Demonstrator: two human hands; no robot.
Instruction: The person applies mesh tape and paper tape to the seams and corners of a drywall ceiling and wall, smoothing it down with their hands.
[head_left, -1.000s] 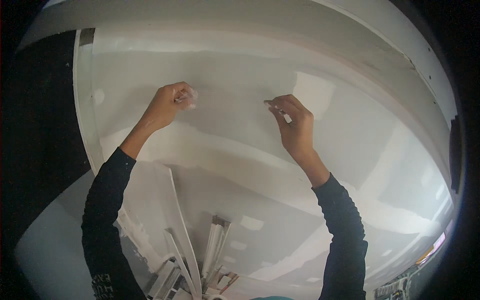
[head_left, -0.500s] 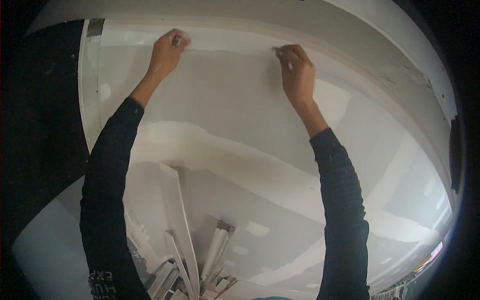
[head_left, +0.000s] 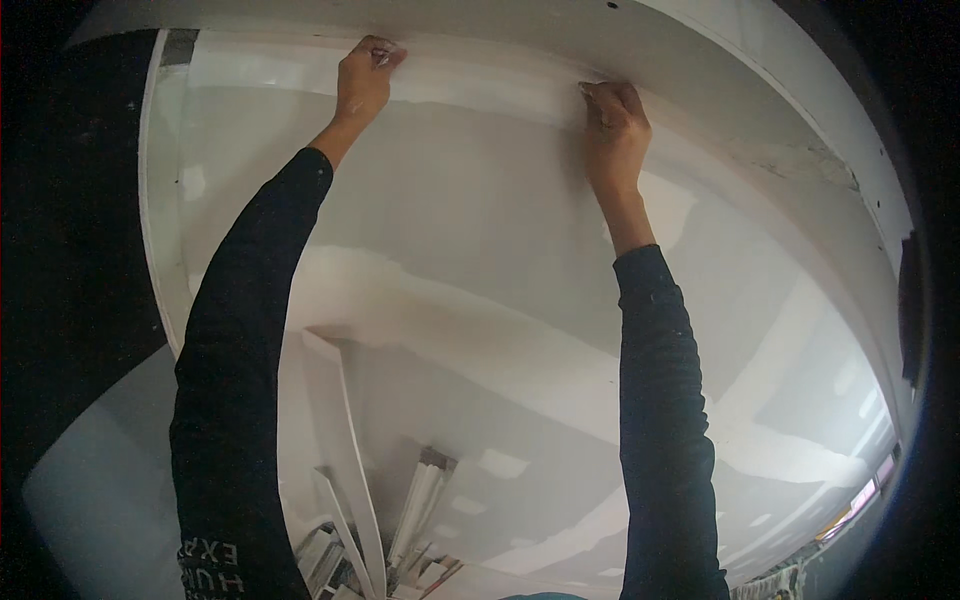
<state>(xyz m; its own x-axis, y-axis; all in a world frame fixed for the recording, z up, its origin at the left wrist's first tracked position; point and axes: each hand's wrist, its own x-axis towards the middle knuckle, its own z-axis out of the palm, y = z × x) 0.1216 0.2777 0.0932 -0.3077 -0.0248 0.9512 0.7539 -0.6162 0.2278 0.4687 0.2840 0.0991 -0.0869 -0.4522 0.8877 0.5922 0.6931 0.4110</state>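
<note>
aloft, left hand [head_left: 364, 84], right hand [head_left: 616, 132], both pinching whitish bits [head_left: 381, 58]

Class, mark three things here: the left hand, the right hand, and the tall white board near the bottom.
Left hand [head_left: 363, 87]: head view, between wrist and knuckles.
Right hand [head_left: 615, 140]: head view, between wrist and knuckles.
Tall white board [head_left: 337, 420]: head view, its broad face.

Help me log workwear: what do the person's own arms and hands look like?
The left sleeve and right sleeve are long, near-black and wrinkled; the left bears pale lettering low down and a speck near its cuff. The left hand and right hand are gloveless.
</note>
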